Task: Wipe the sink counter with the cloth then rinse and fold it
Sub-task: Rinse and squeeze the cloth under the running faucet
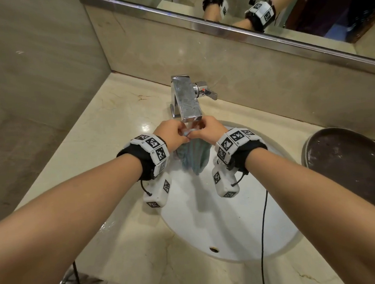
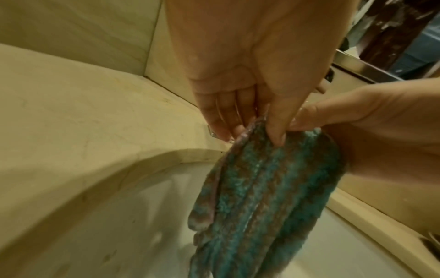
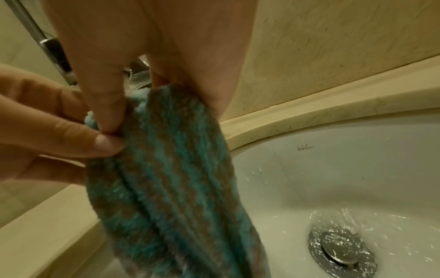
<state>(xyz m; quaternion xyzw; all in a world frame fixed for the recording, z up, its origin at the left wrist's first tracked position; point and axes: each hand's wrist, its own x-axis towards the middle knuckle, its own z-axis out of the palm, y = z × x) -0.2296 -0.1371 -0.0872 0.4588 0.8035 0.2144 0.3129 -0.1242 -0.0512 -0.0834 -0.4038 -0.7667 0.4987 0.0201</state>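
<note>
A wet teal-and-brown striped cloth [image 1: 193, 155] hangs bunched over the white sink basin [image 1: 219, 222], just under the chrome faucet [image 1: 185, 98]. My left hand [image 1: 177, 133] pinches the cloth's [image 2: 262, 188] top edge between thumb and fingers. My right hand [image 1: 205, 131] grips the same top edge of the cloth [image 3: 166, 169] right beside the left one. Water runs over the drain [image 3: 340, 248] in the right wrist view. The top of the cloth is partly hidden behind both hands.
Beige marble counter [image 1: 108, 133] surrounds the basin, wet near the front left rim. A dark round tray [image 1: 348, 166] sits on the counter at the right. A mirror [image 1: 262, 9] runs along the back wall. A black cable [image 1: 264, 235] hangs across the basin's right side.
</note>
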